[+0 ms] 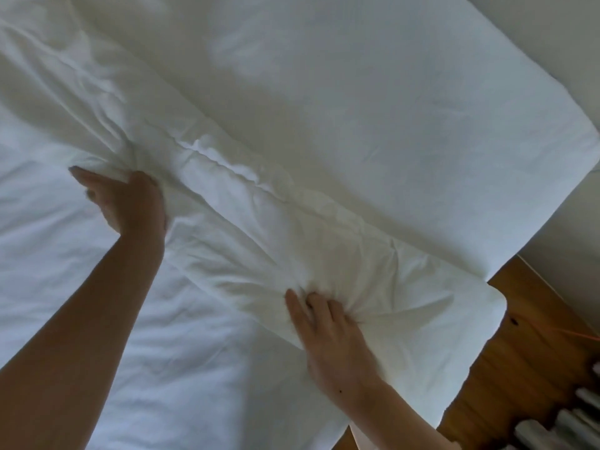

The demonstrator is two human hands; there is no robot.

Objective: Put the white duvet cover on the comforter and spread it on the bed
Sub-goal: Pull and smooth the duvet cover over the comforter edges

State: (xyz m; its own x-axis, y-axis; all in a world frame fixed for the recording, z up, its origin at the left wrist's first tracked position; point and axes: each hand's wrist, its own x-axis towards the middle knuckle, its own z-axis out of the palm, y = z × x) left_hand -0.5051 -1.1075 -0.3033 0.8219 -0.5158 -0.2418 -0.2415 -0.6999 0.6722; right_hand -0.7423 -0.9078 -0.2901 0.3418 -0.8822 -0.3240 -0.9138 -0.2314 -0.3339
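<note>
So the white duvet (324, 131) is lying across the bed (65, 287), filling the frame from about 9 o'clock round to 3, with its near edge folded back in a thick rumpled band running from 9 o'clock down toward 4 o'clock, where one rounded corner hangs past the bed over the wooden floor (526, 352). Can't tell from here if the comforter is fully inside the cover or just bunched in that roll. The left hand (126, 203), around 9 o'clock, has its fingers curled round a wad of the folded edge, thumb side tucked into the cloth. The right hand (331, 332), around 5 o'clock, is pinching a gather of fabric, with creases fanning out from its fingers (311, 303). This stuff looks soft, puffy and pretty light but floppy, so it'll sag and slide rather than hold shape. I'd guess grabbing big handfuls at the edge or corners, both layers together, works better than pinching the top cloth, otherwise the cover could just slip over the filling
</note>
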